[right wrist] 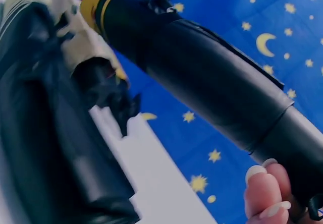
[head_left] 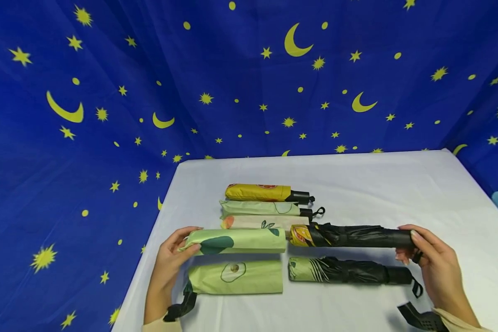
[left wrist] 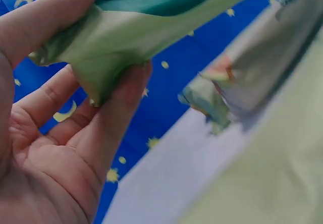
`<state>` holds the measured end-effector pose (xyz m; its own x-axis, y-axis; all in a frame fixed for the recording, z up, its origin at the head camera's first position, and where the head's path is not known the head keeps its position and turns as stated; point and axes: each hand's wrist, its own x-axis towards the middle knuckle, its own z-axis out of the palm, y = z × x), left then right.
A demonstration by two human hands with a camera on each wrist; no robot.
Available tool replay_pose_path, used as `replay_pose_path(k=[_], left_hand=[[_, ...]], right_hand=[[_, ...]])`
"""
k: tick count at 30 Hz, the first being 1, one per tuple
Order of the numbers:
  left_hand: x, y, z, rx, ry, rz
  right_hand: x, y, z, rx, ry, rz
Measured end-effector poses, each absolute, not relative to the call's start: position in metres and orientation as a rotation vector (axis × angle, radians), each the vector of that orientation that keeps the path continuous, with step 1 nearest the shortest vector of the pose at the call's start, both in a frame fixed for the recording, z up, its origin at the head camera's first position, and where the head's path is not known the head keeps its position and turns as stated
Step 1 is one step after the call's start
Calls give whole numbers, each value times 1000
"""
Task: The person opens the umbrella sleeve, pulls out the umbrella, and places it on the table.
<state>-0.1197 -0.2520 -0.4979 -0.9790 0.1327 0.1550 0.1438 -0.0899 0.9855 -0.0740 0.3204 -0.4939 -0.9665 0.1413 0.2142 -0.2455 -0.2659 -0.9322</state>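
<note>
My left hand point(head_left: 168, 260) pinches the closed end of a light green umbrella sleeve point(head_left: 245, 241) with dark green patches; in the left wrist view its fabric bunches between thumb and fingers. By its black handle, my right hand point(head_left: 435, 263) grips a folded umbrella point(head_left: 352, 235), black with a yellow fruit-print end. That printed end meets the sleeve's right end, both raised over the table. Below them lie a green avocado-print sleeve point(head_left: 253, 277) and a black folded umbrella point(head_left: 352, 270) with a green end, a small gap between the two.
Behind the held pieces lie a yellow sleeved umbrella point(head_left: 257, 192), a pale green one point(head_left: 259, 208) and a cream one point(head_left: 249, 222), side by side on the white table point(head_left: 377, 184). A blue star-and-moon curtain point(head_left: 249, 69) surrounds the back and sides.
</note>
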Motion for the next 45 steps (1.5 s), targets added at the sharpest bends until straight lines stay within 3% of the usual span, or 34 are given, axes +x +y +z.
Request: replay_pose_path(k=[9,18,30,37,45], left_hand=[[-130,-248,-520,-74,-2466,-2159],[-133,-242,-518,-179,-2790,-1825],[-137,-232,-498,-210,-2801,-1501],[-154,-203,-485,-185,-2766,-1471],[-165,-171,-493,-134,-2943,-1285]], right_hand=[[-81,326,-515,-60,-2236,2151],[-80,336,-524,-64,-2911,1212],[-82,321,-504,95,-3058,752],[-111,276,-477,209,-2954,724],[-148,211,-489,403,-3075,820]])
